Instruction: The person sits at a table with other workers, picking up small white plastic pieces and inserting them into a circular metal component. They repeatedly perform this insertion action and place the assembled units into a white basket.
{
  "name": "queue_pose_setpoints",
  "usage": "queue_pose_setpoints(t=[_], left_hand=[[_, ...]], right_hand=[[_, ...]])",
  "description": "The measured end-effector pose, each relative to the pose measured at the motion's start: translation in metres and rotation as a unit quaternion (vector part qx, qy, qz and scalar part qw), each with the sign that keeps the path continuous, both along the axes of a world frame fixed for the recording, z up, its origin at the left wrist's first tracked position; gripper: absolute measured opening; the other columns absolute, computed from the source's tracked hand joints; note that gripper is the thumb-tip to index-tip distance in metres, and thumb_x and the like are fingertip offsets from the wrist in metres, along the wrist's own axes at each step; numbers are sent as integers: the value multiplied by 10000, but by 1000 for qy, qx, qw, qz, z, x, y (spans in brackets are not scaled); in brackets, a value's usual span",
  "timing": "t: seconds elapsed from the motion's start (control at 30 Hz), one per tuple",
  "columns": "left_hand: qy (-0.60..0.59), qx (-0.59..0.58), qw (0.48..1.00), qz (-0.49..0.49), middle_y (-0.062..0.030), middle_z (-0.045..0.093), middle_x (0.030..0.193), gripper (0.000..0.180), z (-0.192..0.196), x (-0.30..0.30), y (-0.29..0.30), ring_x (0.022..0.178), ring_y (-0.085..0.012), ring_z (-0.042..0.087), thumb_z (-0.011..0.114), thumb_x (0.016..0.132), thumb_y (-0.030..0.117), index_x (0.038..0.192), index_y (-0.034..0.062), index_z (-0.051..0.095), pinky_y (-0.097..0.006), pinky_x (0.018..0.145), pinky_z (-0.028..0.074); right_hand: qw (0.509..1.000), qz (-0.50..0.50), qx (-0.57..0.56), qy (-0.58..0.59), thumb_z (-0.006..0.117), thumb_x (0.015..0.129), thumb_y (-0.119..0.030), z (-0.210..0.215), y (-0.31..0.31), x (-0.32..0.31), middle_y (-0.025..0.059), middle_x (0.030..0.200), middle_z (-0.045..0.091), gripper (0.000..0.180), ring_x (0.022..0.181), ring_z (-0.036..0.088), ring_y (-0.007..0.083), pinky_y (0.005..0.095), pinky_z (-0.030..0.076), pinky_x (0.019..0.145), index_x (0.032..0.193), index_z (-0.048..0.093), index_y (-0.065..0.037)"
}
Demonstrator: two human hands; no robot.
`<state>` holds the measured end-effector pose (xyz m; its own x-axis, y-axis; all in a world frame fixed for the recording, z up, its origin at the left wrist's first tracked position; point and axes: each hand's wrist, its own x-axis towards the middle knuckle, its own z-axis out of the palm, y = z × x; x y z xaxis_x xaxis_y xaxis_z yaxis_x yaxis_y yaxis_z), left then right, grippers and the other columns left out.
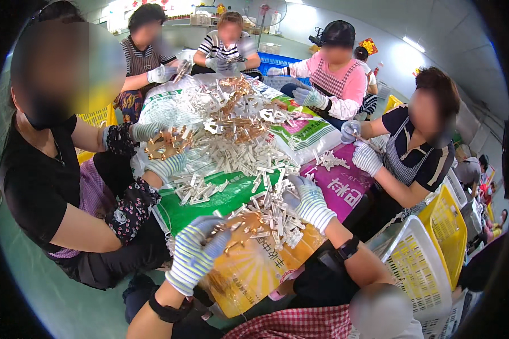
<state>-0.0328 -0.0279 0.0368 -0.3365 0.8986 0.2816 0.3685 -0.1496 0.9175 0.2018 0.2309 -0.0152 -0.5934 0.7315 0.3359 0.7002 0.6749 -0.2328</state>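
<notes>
My left hand, in a striped work glove, grips a copper-coloured metal rack of small parts at the near edge of the table. My right hand, gloved the same way, rests on the heap of small white plastic pieces just beyond the rack. The pieces lie spread over printed sacks that cover the table. More copper racks lie in the middle of the heap.
Several other people in gloves sit around the table handling the same parts; the one at my left holds a copper rack. Yellow and white plastic baskets stand at my right. A blue crate is at the far side.
</notes>
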Motion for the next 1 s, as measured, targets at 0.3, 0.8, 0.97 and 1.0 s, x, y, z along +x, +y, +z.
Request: queue_pose_setpoints(t=[0.3,0.8,0.97,1.0], left_hand=[[-69,-97,993,-16,-49,703,924,284,-29,-10,6,782,-128,643,649,967,177,1167,-24,655,-279,705,530],[70,-111,991,-5,-43,694,824,219,-28,3,12,756,-89,624,711,896,180,1012,-1,669,-263,713,523],[14,-85,996,-6,-50,702,907,226,-25,13,11,845,-107,633,703,902,158,1064,2,673,-283,791,525],[12,-78,997,-13,-56,706,926,237,-25,14,11,862,-114,637,706,900,156,1079,3,674,-289,810,525]], right_hand=[[970,241,-7,-26,696,861,-425,-22,-18,-20,160,1370,548,599,1300,487,363,548,277,1162,1337,559,-88],[939,310,90,-122,768,696,-292,-18,-60,-31,87,1134,625,284,1193,538,306,498,354,1114,916,749,-114],[951,294,52,81,736,738,-172,-17,-49,-20,97,1089,638,201,1073,594,310,481,416,1017,918,687,-97],[945,292,21,143,729,748,-153,-8,-51,-20,101,1085,639,186,1053,601,313,481,423,997,914,674,-91]])
